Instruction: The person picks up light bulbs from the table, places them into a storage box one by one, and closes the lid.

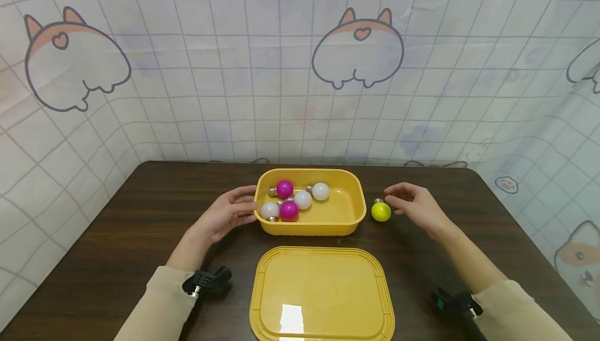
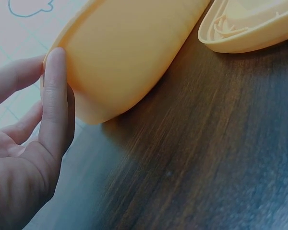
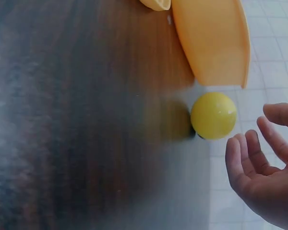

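My left hand (image 1: 229,210) rests its fairly straight fingers (image 2: 56,91) against the left end of a yellow plastic box (image 1: 313,229), with the fingertips at the rim. Inside the box, toward its left side, lie small light bulbs: two magenta bulbs (image 1: 284,189) and three white bulbs (image 1: 321,191), with silver screw bases. Just right of the box, a yellow bulb (image 1: 381,212) lies on the table, its base pointing away from me. Beside that bulb hovers my right hand (image 1: 414,206), fingers loosely bent and nothing in them; a gap shows in the right wrist view.
A flat yellow lid (image 1: 323,289) lies on the dark wooden table (image 1: 108,257) in front of the box. Behind the table's far edge hangs a white gridded curtain (image 1: 262,96) with cartoon animal prints. Each wrist wears a black strap (image 1: 206,279).
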`<state>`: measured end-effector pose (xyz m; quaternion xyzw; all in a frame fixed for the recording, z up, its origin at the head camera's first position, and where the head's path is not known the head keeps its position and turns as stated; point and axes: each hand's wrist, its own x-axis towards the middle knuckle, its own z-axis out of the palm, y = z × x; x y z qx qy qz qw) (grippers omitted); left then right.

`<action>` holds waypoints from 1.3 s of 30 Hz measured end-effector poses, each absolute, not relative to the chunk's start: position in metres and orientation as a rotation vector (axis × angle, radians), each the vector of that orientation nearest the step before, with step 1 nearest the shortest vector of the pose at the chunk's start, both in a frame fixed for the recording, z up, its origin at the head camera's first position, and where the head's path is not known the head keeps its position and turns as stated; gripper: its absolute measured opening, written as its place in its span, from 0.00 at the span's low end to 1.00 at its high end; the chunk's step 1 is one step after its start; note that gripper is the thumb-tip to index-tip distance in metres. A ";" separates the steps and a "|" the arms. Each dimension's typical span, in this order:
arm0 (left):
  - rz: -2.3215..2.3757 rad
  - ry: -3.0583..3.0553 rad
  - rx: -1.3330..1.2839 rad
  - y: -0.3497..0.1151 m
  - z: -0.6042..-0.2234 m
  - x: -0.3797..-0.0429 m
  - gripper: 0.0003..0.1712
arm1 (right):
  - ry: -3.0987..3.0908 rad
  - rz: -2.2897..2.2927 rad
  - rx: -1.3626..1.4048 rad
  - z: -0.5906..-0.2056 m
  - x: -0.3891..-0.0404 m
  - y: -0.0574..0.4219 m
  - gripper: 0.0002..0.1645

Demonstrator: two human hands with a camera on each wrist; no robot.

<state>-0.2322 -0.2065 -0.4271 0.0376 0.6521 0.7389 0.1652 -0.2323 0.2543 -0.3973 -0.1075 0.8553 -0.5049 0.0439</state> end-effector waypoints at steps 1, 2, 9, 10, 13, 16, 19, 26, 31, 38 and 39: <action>2.105 1.858 0.111 -0.206 -0.427 -0.233 0.36 | 2.616 -1.543 -0.324 -0.398 -0.232 0.255 0.25; 2.106 1.856 0.116 -0.206 -0.428 -0.233 0.36 | 2.614 -1.543 -0.320 -0.399 -0.231 0.256 0.25; 2.108 1.853 0.116 -0.207 -0.430 -0.233 0.37 | 2.599 -1.505 -0.303 -0.407 -0.229 0.256 0.28; 2.106 1.856 0.116 -0.207 -0.430 -0.233 0.36 | 2.599 -1.495 -0.301 -0.407 -0.228 0.255 0.29; 2.102 1.863 0.118 -0.208 -0.429 -0.232 0.36 | 2.595 -1.468 -0.297 -0.406 -0.227 0.254 0.31; 2.099 1.865 0.122 -0.208 -0.429 -0.232 0.37 | 2.588 -1.450 -0.305 -0.405 -0.226 0.252 0.33; 2.099 1.865 0.126 -0.208 -0.430 -0.232 0.37 | 2.587 -1.445 -0.311 -0.406 -0.226 0.252 0.33; 2.097 1.861 0.125 -0.207 -0.431 -0.233 0.37 | 2.605 -1.443 -0.305 -0.412 -0.228 0.253 0.31; 2.098 1.856 0.119 -0.207 -0.431 -0.233 0.36 | 2.615 -1.412 -0.297 -0.416 -0.229 0.251 0.30; 2.100 1.867 0.126 -0.206 -0.430 -0.232 0.37 | 2.660 -1.382 -0.300 -0.415 -0.231 0.250 0.28; 2.101 1.868 0.125 -0.206 -0.430 -0.232 0.37 | 2.673 -1.374 -0.303 -0.415 -0.231 0.250 0.27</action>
